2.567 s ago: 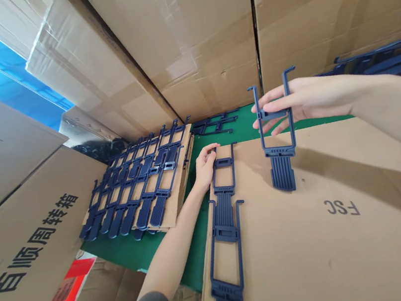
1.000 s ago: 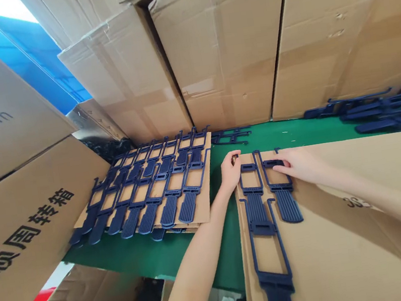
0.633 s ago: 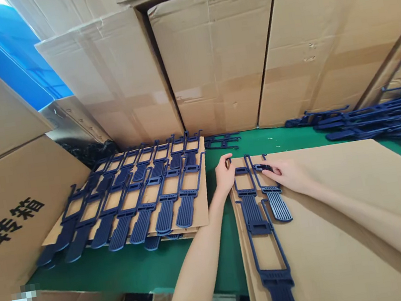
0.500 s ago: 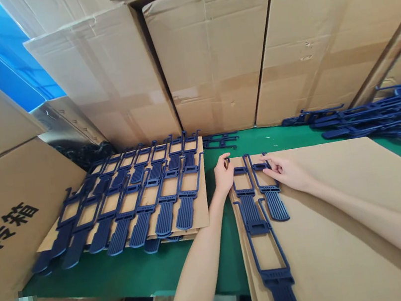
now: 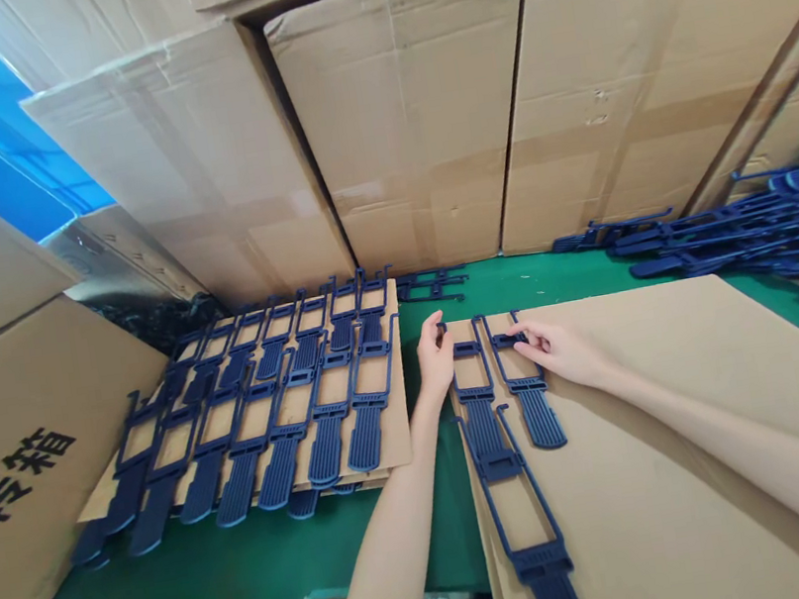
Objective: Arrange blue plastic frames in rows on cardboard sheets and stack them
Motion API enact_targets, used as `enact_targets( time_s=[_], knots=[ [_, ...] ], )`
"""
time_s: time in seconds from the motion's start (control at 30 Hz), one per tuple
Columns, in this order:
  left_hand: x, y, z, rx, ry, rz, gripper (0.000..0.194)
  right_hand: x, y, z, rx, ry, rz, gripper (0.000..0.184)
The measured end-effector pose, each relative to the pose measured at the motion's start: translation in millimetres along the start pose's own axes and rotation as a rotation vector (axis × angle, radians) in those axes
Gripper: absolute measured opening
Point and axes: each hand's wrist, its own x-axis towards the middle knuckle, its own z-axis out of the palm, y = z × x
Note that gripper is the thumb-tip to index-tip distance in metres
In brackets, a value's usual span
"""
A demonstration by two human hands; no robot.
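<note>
1. At far left stands a brown cardboard box with black printed characters.
2. On the green, flat surface, brown cardboard sheets carry two overlapping rows of dark-blue plastic frames with ribbed tongues.
3. The left hand has curled fingers at the near-left stack's neighbour, a larger brown cardboard stack, at its far left corner; whether they grip anything is unclear.
4. Along that larger stack's left edge lie two dark-blue, hooked plastic frames, end to end.
5. Just right of the upper one lies a single dark-blue frame with a ribbed tongue, flat on the cardboard.
6. The right hand has its thumb and forefinger close together at this frame's crossbar; whether they pinch it is unclear.
7. Farther right is a heaped pile of dark-blue plastic frames; tall brown cardboard boxes stand behind.
</note>
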Motion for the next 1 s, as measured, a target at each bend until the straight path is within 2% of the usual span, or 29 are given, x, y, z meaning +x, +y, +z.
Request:
enact_targets(
  time_s=[0.37, 0.53, 0.6, 0.67, 0.73, 0.77, 0.87, 1.0],
  knots=[
    [1.5, 3.7, -5.0, -0.035, 0.013, -0.038, 0.036, 2.3, 9.9, 1.8, 0.105, -0.013, -0.018, 0.030],
    [0.5, 7.9, -4.1, -0.048, 0.019, -0.035, 0.032, -4.9, 3.5, -8.1, 0.182, 0.087, -0.042, 0.027],
    [-0.1, 9.4, -3.7, -0.049, 0.017, -0.035, 0.030, -12.8, -9.1, -11.6, 0.222, 0.129, -0.219, 0.021],
    [-0.5, 9.8, -3.4, -0.049, 0.015, -0.039, 0.028, -23.7, -25.7, -12.2, 0.251, 0.087, -0.513, 0.016],
    [-0.7, 9.0, -3.2, -0.048, 0.015, -0.045, 0.027, -36.4, -42.5, -9.8, 0.260, -0.062, -0.782, 0.017],
    [-0.7, 8.3, -3.1, -0.048, 0.016, -0.048, 0.027, -42.7, -49.5, -7.9, 0.260, -0.157, -0.873, 0.018],
    [-0.7, 6.3, -2.4, -0.048, 0.016, -0.053, 0.026, -58.3, -62.3, -2.3, 0.255, -0.375, -0.997, 0.022],
    [-1.4, 6.2, -1.4, -0.048, 0.016, -0.045, 0.025, -67.3, -64.0, 3.1, 0.192, -0.443, -0.980, 0.023]
  ],
)
